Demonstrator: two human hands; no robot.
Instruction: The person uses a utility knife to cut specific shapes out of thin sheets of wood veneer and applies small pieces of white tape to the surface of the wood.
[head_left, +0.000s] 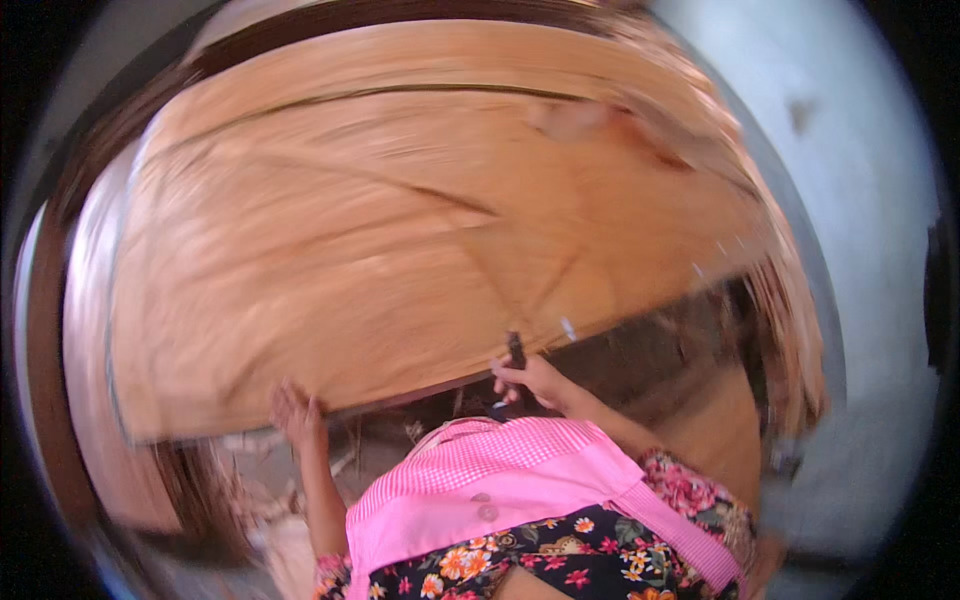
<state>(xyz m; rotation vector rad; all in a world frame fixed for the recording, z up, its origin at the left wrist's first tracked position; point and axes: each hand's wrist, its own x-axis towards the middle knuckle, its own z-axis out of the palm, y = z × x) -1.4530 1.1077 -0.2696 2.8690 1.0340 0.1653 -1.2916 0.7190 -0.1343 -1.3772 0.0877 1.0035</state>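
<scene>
A broad orange-brown sheet, like thin wood veneer (pixel 340 280), lies spread out in front of me, with ripples and darker streaks across it. At its near edge on the left is my left hand (pixel 299 414), open, with thumb and fingers apart; whether it touches the sheet cannot be made out. My right hand (pixel 535 380) is closed round a short dark stick-like tool (pixel 515 350), upright by the near edge, right of the middle. Blur hides the tool's exact kind. Just beyond it, a small whitish mark (pixel 568 328) shows on the sheet.
Layered sheet edges (pixel 795 340) show at the right side. A reddish-brown patch (pixel 650 138) lies on the far right of the sheet. Scraps and debris (pixel 260 480) litter the ground below the near edge. A pale blue wall or floor (pixel 870 250) fills the right.
</scene>
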